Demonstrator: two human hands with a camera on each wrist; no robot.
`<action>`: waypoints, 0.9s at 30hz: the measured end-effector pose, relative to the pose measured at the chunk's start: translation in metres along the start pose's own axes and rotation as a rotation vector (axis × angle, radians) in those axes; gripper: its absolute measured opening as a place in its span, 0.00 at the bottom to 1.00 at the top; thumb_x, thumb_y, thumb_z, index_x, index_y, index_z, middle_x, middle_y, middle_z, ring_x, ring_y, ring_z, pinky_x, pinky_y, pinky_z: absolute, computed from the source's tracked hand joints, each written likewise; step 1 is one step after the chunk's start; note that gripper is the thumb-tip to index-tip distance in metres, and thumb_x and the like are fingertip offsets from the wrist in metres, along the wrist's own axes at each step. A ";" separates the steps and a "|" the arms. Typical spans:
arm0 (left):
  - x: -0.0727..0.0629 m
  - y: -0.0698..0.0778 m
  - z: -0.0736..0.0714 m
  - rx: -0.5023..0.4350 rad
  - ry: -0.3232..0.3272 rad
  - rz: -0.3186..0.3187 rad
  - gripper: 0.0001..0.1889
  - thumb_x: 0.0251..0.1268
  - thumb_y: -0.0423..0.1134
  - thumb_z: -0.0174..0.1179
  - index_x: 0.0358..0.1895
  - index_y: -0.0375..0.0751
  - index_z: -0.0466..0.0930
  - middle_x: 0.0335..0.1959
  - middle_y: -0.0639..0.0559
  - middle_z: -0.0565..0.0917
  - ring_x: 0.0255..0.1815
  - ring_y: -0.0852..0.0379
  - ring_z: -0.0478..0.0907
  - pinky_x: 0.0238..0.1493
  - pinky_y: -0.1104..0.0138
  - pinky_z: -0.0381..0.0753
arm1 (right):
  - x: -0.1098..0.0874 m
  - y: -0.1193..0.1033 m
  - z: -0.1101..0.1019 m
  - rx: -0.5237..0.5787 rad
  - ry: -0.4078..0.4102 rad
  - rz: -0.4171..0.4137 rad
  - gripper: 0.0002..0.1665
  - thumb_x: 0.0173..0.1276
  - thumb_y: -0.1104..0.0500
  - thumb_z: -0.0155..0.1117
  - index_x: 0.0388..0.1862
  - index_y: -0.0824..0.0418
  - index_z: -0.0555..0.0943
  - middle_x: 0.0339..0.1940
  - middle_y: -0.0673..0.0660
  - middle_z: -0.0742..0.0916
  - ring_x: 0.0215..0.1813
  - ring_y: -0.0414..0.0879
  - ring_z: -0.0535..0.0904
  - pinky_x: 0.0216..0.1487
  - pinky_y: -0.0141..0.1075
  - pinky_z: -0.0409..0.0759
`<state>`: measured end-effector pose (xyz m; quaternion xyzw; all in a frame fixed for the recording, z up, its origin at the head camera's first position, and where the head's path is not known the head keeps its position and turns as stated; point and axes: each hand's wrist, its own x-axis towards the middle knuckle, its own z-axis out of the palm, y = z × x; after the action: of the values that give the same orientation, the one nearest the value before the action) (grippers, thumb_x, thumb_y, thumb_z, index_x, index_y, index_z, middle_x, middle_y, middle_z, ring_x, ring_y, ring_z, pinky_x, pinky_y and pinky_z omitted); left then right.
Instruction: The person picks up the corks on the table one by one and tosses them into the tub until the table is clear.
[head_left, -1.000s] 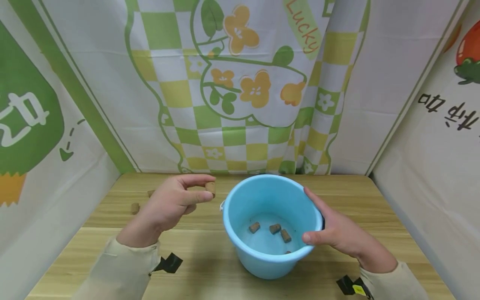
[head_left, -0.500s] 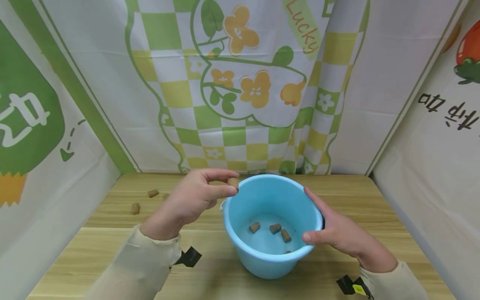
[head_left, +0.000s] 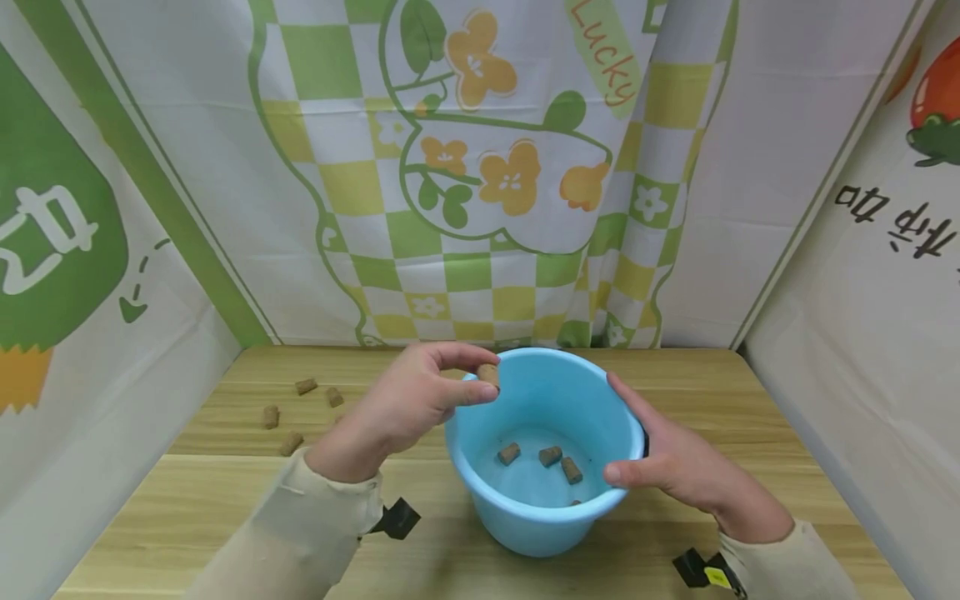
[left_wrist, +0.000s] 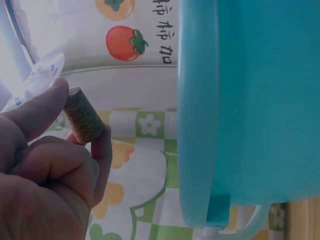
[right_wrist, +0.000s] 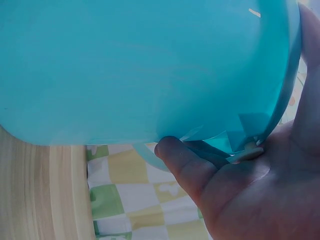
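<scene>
My left hand (head_left: 416, 400) pinches a cork (head_left: 488, 375) between thumb and fingertips, over the left rim of a light blue bucket (head_left: 540, 514). In the left wrist view the cork (left_wrist: 84, 116) is held at its two ends, beside the bucket wall (left_wrist: 260, 100). My right hand (head_left: 678, 467) grips the bucket's right rim, thumb over the edge and fingers along the outside. The right wrist view shows those fingers (right_wrist: 187, 167) against the outer wall near the handle mount. Several corks (head_left: 551, 456) lie on the bucket floor, one partly hidden by the near rim.
Several loose corks (head_left: 271, 417) lie on the wooden table (head_left: 187, 500) left of the bucket, some close to my left forearm. A checked, flowered curtain (head_left: 480, 283) hangs along the table's back edge, with printed cloth walls on both sides.
My left hand has moved right with the cork, from left of the bucket to over its rim. More corks on the table have come into view behind it. The right hand stays put.
</scene>
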<state>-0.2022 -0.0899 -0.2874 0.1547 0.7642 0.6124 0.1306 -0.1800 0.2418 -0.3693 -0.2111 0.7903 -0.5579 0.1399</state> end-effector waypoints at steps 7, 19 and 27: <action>0.002 0.001 0.005 0.011 -0.009 0.015 0.23 0.57 0.37 0.74 0.56 0.38 0.83 0.46 0.44 0.81 0.16 0.56 0.57 0.20 0.69 0.62 | 0.000 -0.002 -0.001 -0.029 0.010 0.001 0.67 0.59 0.56 0.77 0.83 0.42 0.40 0.70 0.70 0.68 0.58 0.63 0.75 0.49 0.46 0.80; -0.002 0.002 0.013 0.032 -0.008 0.104 0.43 0.51 0.39 0.78 0.74 0.54 0.68 0.65 0.48 0.74 0.36 0.49 0.75 0.35 0.62 0.78 | 0.000 -0.003 0.000 -0.016 0.009 0.000 0.67 0.59 0.56 0.77 0.83 0.42 0.40 0.69 0.71 0.68 0.58 0.63 0.75 0.48 0.45 0.80; -0.005 -0.005 0.001 -0.081 0.015 0.112 0.43 0.57 0.33 0.74 0.76 0.53 0.64 0.69 0.51 0.70 0.13 0.59 0.57 0.18 0.72 0.63 | 0.000 0.000 0.000 -0.026 0.009 -0.004 0.67 0.60 0.56 0.77 0.83 0.41 0.40 0.70 0.70 0.67 0.58 0.63 0.75 0.49 0.45 0.80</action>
<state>-0.1977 -0.0919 -0.2927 0.1872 0.7300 0.6501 0.0967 -0.1800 0.2419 -0.3688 -0.2120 0.7976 -0.5490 0.1325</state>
